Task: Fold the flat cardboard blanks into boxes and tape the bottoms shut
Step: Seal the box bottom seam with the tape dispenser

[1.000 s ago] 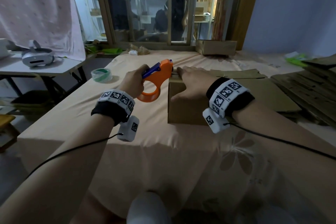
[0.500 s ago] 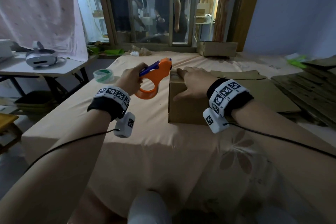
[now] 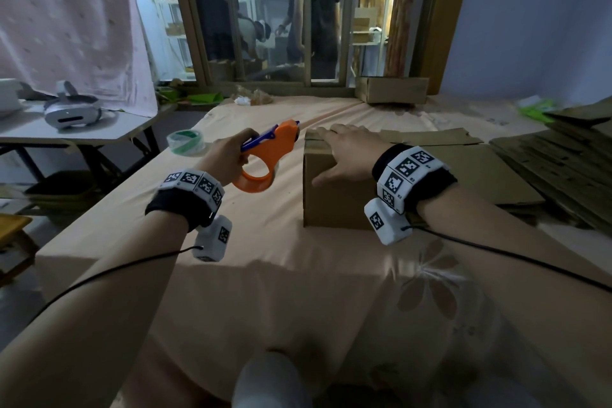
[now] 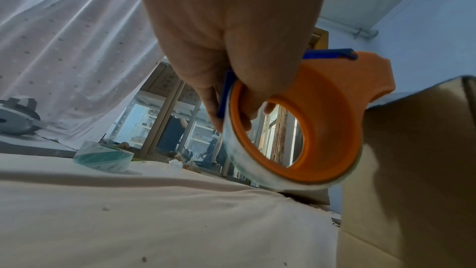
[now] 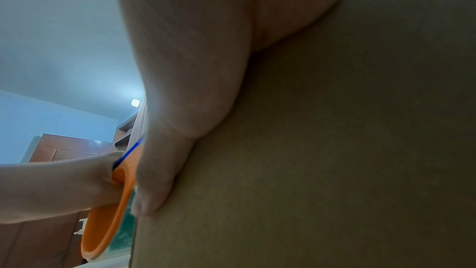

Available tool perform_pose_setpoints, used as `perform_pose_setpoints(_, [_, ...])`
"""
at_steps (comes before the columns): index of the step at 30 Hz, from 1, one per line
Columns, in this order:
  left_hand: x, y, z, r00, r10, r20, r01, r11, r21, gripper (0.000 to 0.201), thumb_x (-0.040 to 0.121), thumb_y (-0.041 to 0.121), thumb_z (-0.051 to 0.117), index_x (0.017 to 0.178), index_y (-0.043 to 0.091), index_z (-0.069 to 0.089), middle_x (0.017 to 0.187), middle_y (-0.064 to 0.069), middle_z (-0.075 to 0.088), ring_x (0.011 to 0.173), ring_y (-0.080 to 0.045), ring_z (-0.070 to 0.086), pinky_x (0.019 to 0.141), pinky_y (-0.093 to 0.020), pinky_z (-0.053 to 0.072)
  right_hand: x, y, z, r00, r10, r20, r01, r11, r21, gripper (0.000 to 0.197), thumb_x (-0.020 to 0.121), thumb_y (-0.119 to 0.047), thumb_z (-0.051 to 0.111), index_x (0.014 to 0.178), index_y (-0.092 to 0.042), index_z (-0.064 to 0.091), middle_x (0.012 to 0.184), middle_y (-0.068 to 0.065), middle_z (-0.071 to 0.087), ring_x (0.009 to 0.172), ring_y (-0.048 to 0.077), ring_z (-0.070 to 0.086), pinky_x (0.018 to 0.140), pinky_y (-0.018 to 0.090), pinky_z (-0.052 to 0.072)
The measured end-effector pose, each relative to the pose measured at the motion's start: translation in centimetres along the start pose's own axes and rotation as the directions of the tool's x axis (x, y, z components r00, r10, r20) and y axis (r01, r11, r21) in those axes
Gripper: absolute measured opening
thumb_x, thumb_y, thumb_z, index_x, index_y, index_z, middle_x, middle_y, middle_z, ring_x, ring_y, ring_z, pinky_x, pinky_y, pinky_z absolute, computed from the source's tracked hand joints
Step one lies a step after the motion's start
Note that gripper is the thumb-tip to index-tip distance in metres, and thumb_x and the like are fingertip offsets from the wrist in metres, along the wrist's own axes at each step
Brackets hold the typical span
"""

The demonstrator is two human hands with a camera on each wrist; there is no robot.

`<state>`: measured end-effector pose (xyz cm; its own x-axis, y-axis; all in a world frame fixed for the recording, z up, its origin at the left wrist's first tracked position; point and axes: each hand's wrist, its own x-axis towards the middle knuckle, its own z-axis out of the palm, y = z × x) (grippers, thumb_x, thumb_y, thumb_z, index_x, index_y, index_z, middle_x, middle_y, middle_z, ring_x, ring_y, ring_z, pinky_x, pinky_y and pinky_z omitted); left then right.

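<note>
Left hand (image 3: 228,156) grip clamps tape dispenser (image 3: 265,156), nose toward box (image 3: 334,195); right hand (image 3: 347,152) flat atop.

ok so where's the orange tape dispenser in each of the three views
head: orange tape dispenser left of centre, gripped by the left hand, its nose at the cardboard box's top left edge.
left wrist: right of centre, ring facing the camera, fingers hooked through it.
right wrist: lower left, seen edge-on beside the right hand's thumb.
shared landmark: the cardboard box, directly right of the dispenser in all three.
</note>
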<state>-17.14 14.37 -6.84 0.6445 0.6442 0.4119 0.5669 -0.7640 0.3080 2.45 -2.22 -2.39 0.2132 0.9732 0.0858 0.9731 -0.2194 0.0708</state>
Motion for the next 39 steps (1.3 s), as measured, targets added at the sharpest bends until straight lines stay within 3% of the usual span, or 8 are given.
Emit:
perform_pose_setpoints(11, [-1.1,-2.5,-0.6,0.995,-0.011,0.095,-0.001,0.992,0.129,0.043,0.084,-0.008,0.047,0.107,0.028,0.051,0.070,-0.003,0.057,0.064,-0.022,0.056,0.062,-0.029,0.042,0.2,0.2,0.0,1.000,-0.011,0.008,0.011,1.000,0.012,0.112,0.071,-0.073,0.064,0.155,-0.021,0.011,0.157,0.008,0.027,0.140,0.030,0.031,0.111,0.042,0.029])
perform_pose_setpoints(16, [0.0,-0.6,-0.7,0.979,0.048,0.199,-0.105,0.953,0.285,0.055,0.080,-0.003,0.054,0.122,0.032,0.047,0.083,-0.002,0.061,0.073,-0.023,0.060,0.072,-0.041,0.053,0.1,0.1,0.0,1.000,-0.004,-0.009,0.004,1.000,0.005,0.112,0.071,-0.073,0.064,0.156,-0.021,0.011,0.156,0.007,0.029,0.138,0.030,0.033,0.110,0.042,0.031])
perform_pose_setpoints(19, [0.8,0.0,-1.0,0.964,0.055,0.262,-0.145,0.928,0.342,0.060,0.076,-0.006,0.055,0.120,0.034,0.045,0.086,-0.002,0.058,0.076,-0.025,0.059,0.072,-0.046,0.054,0.1,0.0,0.2,1.000,-0.009,-0.013,0.009,1.000,0.003,0.112,0.071,-0.072,0.064,0.155,-0.020,0.012,0.155,0.008,0.030,0.138,0.029,0.034,0.111,0.042,0.030])
perform_pose_setpoints(24, [1.5,0.8,-2.0,0.949,0.063,0.310,-0.191,0.896,0.402,0.057,0.077,-0.009,0.053,0.122,0.026,0.047,0.090,-0.005,0.055,0.085,-0.028,0.058,0.075,-0.040,0.049,0.4,0.1,0.3,1.000,-0.010,-0.009,0.010,1.000,-0.005,0.111,0.072,-0.073,0.063,0.155,-0.020,0.012,0.156,0.008,0.029,0.139,0.029,0.032,0.112,0.044,0.028])
perform_pose_setpoints(29, [3.3,3.3,-4.9,0.938,0.174,0.301,-0.329,0.723,0.607,0.043,0.078,0.010,0.063,0.116,0.024,0.048,0.092,-0.005,0.058,0.079,-0.026,0.059,0.076,-0.039,0.052,0.8,0.0,0.4,1.000,-0.031,0.004,0.031,0.999,-0.011,0.112,0.071,-0.073,0.063,0.155,-0.018,0.013,0.154,0.009,0.032,0.137,0.029,0.034,0.113,0.045,0.029])
perform_pose_setpoints(33, [3.8,5.7,-6.3,0.927,0.229,0.295,-0.369,0.691,0.622,0.036,0.081,0.009,0.064,0.115,0.019,0.055,0.091,-0.001,0.054,0.082,-0.019,0.048,0.078,-0.030,0.040,0.8,0.0,0.3,1.000,-0.023,-0.003,0.023,1.000,-0.002,0.109,0.071,-0.072,0.065,0.154,-0.021,0.017,0.150,0.008,0.036,0.134,0.029,0.037,0.111,0.046,0.030])
perform_pose_setpoints(36, [4.2,6.7,-7.3,0.923,0.228,0.310,-0.382,0.640,0.667,0.036,0.083,0.013,0.066,0.117,0.020,0.056,0.104,-0.002,0.060,0.096,-0.020,0.052,0.090,-0.034,0.041,0.7,-0.1,0.3,1.000,-0.018,-0.006,0.018,1.000,-0.006,0.097,0.070,-0.072,0.065,0.146,-0.021,0.032,0.138,0.007,0.046,0.123,0.027,0.045,0.102,0.044,0.036])
perform_pose_setpoints(39, [3.9,8.7,-5.3,0.852,0.275,0.445,-0.523,0.441,0.730,0.030,0.087,0.019,0.062,0.116,0.025,0.058,0.112,-0.003,0.061,0.110,-0.025,0.054,0.098,-0.039,0.043,0.6,0.0,-0.1,1.000,-0.024,-0.008,0.024,1.000,0.005,0.094,0.073,-0.069,0.066,0.147,-0.021,0.032,0.140,0.008,0.044,0.125,0.028,0.044,0.103,0.044,0.035])
